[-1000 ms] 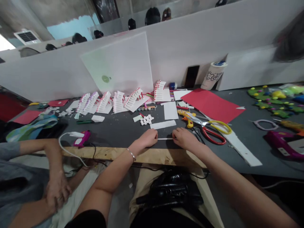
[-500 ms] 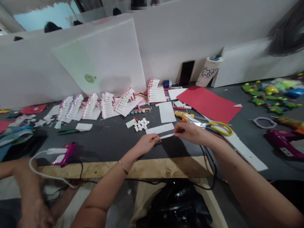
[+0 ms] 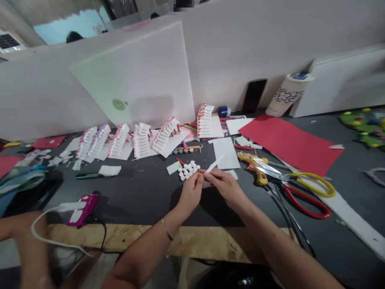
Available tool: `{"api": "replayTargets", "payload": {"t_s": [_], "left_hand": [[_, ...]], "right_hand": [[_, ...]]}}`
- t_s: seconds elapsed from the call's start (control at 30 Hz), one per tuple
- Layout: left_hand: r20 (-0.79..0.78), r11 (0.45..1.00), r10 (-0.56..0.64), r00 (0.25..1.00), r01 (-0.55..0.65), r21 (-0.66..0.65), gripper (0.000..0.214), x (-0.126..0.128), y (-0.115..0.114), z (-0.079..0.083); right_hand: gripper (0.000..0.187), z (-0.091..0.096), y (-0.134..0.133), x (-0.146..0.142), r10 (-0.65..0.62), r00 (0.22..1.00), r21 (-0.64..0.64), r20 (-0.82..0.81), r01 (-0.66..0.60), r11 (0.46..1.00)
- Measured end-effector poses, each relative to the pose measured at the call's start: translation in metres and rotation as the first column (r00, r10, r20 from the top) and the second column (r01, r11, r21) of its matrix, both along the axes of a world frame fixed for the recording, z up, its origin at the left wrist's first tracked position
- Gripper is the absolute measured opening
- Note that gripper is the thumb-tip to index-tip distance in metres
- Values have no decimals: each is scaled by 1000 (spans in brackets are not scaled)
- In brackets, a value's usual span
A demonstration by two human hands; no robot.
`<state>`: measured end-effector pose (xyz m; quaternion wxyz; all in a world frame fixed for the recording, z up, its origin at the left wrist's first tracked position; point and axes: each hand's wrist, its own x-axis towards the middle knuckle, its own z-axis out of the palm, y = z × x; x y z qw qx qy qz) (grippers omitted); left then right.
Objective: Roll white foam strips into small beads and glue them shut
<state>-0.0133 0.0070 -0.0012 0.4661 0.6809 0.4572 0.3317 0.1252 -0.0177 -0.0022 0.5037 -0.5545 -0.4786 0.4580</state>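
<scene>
My left hand (image 3: pixel 191 192) and my right hand (image 3: pixel 225 186) meet at the fingertips above the dark table, both closed. Between them is a narrow white paper strip (image 3: pixel 213 165), its free end slanting up to the right. The right fingers pinch it, and the left thumb and fingers close at its lower end, partly hidden. Just behind the left hand lies a pile of small white balls (image 3: pixel 188 170) with a pale green paper piece (image 3: pixel 173 167). A white paper sheet (image 3: pixel 227 153) lies behind the right hand, and scissors (image 3: pixel 284 176) with yellow and red handles lie to its right.
Along the back stand several stepped white paper pieces (image 3: pixel 118 140) with pink and red tips. A red sheet (image 3: pixel 291 140), a phone (image 3: pixel 254 96) and a cup (image 3: pixel 288 94) are at the right. A purple power strip (image 3: pixel 82 209) and another person's arm (image 3: pixel 31 245) are at left.
My hands have come together; the strip, stretched level between them before, now points up from the fingertips. The view has shifted, showing more of the scissors.
</scene>
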Motion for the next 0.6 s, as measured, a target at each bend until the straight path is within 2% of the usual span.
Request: {"api": "replayTargets", "payload": {"t_s": [0.1, 0.23, 0.43, 0.6], "left_hand": [[-52, 999, -28, 998, 26, -40, 37, -2, -3, 0], [-86, 991, -111, 990, 103, -87, 35, -1, -8, -1], [-144, 995, -94, 985, 87, -51, 35, -2, -13, -7], [-53, 979, -152, 987, 144, -142, 36, -1, -15, -6]], "right_hand": [[37, -4, 3, 7, -83, 996, 29, 31, 82, 996], [38, -6, 0, 20, -162, 987, -30, -20, 161, 986], [42, -1, -3, 20, -212, 976, -67, -53, 208, 976], [44, 2, 0, 22, -237, 970, -58, -53, 234, 970]]}}
